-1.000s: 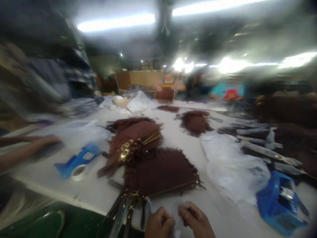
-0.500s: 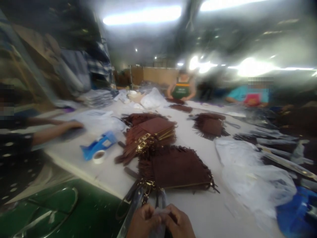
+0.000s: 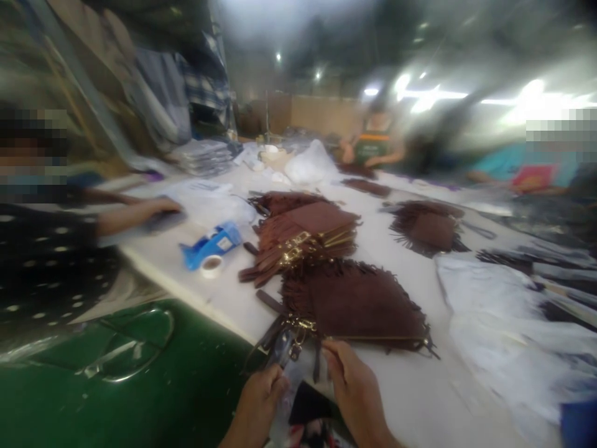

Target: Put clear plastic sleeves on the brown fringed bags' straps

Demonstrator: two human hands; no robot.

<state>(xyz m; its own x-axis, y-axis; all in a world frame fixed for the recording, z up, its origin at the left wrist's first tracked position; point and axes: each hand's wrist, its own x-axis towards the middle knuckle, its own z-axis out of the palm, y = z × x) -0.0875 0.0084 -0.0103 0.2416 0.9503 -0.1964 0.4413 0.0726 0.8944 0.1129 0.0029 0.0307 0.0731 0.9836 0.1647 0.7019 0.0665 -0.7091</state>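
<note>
My left hand is closed at the front edge of the table, on a clear plastic sleeve around a strap beside the bag's clasps. My right hand is just right of it, fingers curled together by the front edge of a dark brown fringed bag. Whether anything lies between those fingers is hidden. A narrow dark strap hangs between my hands. Gold clasps show at the bag's left corner. Behind it rises a stack of lighter brown fringed bags with gold zips.
A blue tape dispenser and a white tape roll sit left on the white table. Another fringed bag and crumpled white plastic lie right. A co-worker's hand is at the left; other people sit farther back.
My hands were together, pinching clear plastic; now they are apart, the right one raised toward the dark bag's edge. The whole view has shifted, with things appearing higher and farther right.
</note>
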